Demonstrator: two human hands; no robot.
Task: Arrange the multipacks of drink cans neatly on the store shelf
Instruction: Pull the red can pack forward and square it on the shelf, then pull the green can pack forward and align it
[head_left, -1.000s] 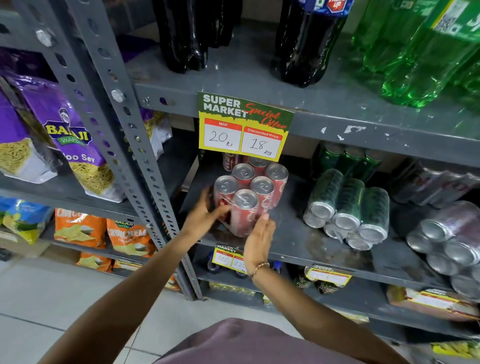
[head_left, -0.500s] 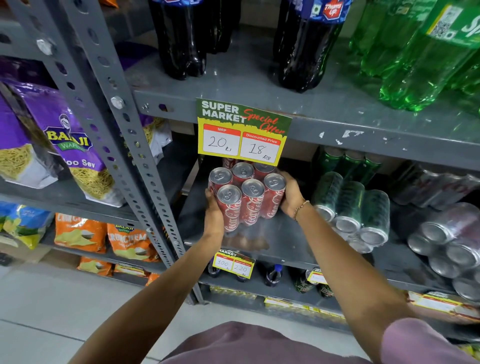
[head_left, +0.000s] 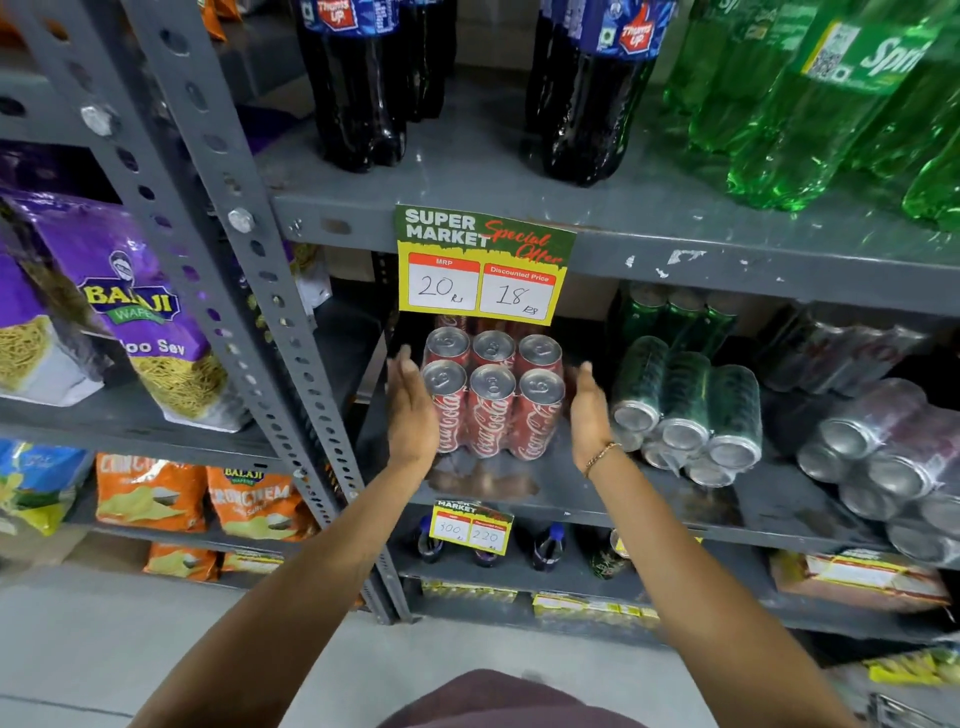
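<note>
1. Head view: red cola 6-pack (head_left: 493, 397) stands upright on the grey middle shelf (head_left: 597, 499), directly under the yellow price tag (head_left: 480, 270), roughly square to the shelf edge
2. Left hand (head_left: 413, 410) is flat and spread, palm against the pack's left side, touching or nearly so; can't tell if it presses
3. Right hand (head_left: 587, 410) is also flat with fingers extended, just beside the pack's right side with a thin gap visible, gripping nothing
4. Step in hand, my read: final squaring of the red pack, or letting go of it; this pack looks placed
5. Green 6-pack (head_left: 685, 410) to the right lies on its side, can ends facing out, near the red pack but not touching
6. Silver packs (head_left: 883, 457) at far right also lie tipped and piled unevenly
7. Next move likely calls for both hands clearing the red pack without nudging it, then gripping the green pack at both sides, standing it upright and sliding it in beside the red one
8. Risk: shrink wrap is slick, so a tipped pack could roll toward the shelf edge
</note>
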